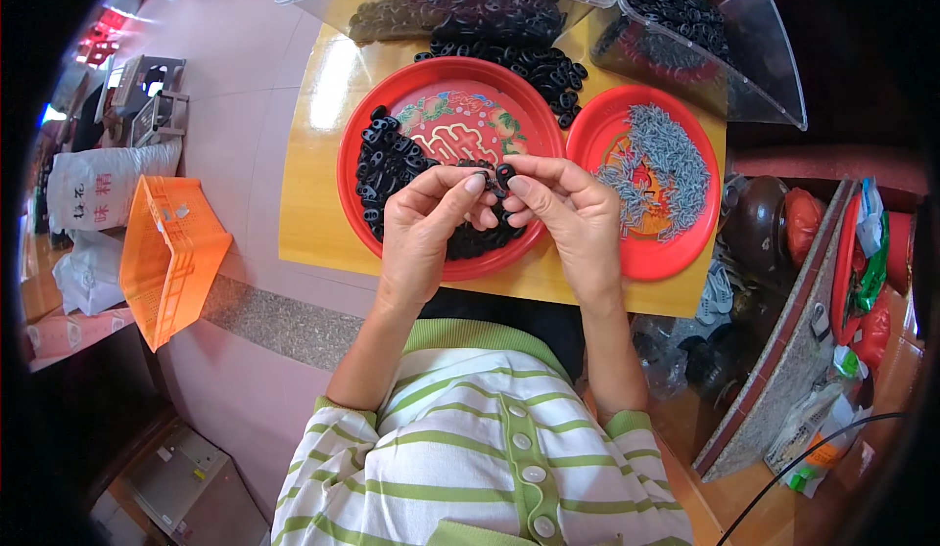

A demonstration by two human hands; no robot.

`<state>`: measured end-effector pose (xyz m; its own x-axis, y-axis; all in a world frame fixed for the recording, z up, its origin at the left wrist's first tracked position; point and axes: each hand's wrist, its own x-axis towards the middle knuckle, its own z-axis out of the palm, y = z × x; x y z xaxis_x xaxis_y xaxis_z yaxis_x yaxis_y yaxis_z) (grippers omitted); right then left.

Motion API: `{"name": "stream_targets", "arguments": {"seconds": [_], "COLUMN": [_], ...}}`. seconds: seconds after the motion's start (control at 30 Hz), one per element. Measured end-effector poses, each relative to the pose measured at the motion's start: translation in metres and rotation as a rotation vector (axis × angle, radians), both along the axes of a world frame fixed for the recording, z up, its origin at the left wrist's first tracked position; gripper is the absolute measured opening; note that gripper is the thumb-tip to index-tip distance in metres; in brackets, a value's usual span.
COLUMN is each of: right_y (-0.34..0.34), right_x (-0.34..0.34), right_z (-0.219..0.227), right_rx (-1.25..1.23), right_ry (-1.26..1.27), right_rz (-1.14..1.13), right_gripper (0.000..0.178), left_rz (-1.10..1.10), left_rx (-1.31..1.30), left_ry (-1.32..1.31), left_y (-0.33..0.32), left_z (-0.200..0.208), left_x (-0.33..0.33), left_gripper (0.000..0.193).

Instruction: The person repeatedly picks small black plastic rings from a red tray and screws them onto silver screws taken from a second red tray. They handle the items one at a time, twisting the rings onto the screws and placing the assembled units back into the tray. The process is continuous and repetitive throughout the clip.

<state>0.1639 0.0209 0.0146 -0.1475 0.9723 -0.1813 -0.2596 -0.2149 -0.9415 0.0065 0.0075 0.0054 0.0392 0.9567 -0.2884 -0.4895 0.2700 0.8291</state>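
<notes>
Over the large round red tray (351, 159), my two hands meet with fingertips close together. My right hand (574, 215) pinches a small black oval plastic part (504, 173) between thumb and fingers. Beside it, the thumb and fingers of my left hand (429, 221) are pressed together; what they hold, if anything, is too small and hidden to name. Many similar black parts (384, 159) are heaped along the left and lower side of the tray. To the right, a smaller red plate (585, 140) holds a pile of thin grey metal screws or pins (669, 154).
Two clear plastic bins (458, 0) (767, 56) of black parts stand at the table's far side, with loose black parts (548, 74) spilling before them. An orange crate (168, 252) sits on the floor at left. Jars and bags crowd the right beside a stone-topped slab (778, 350).
</notes>
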Motion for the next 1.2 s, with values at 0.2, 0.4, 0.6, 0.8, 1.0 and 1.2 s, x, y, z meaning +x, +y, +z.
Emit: {"name": "stream_targets", "arguments": {"seconds": [0.2, 0.4, 0.6, 0.8, 1.0, 1.2], "right_y": [-0.002, -0.002, -0.003, -0.003, -0.003, -0.004], "right_x": [-0.004, -0.004, -0.006, -0.009, -0.011, -0.012], "right_z": [0.002, 0.0, 0.0, 0.0, -0.001, -0.002], "right_rx": [0.079, 0.079, 0.083, 0.088, 0.112, 0.134], "right_ry": [-0.086, -0.086, -0.07, -0.083, -0.082, -0.057], "right_rz": [-0.035, -0.03, -0.034, -0.048, -0.059, -0.072], "right_gripper": [0.02, 0.02, 0.019, 0.019, 0.019, 0.017], "left_rz": [-0.01, -0.028, -0.034, -0.023, -0.016, 0.001], "left_rx": [0.027, 0.022, 0.003, 0.002, 0.002, 0.034], "left_ry": [0.043, -0.026, -0.091, -0.091, -0.081, -0.046], "left_y": [-0.001, 0.0, -0.002, -0.002, -0.001, -0.001], "left_z": [0.0, -0.001, -0.003, -0.005, -0.005, -0.004], "left_x": [0.001, 0.001, -0.001, -0.001, -0.001, 0.005], "left_gripper": [0.015, 0.017, 0.018, 0.017, 0.016, 0.017]}}
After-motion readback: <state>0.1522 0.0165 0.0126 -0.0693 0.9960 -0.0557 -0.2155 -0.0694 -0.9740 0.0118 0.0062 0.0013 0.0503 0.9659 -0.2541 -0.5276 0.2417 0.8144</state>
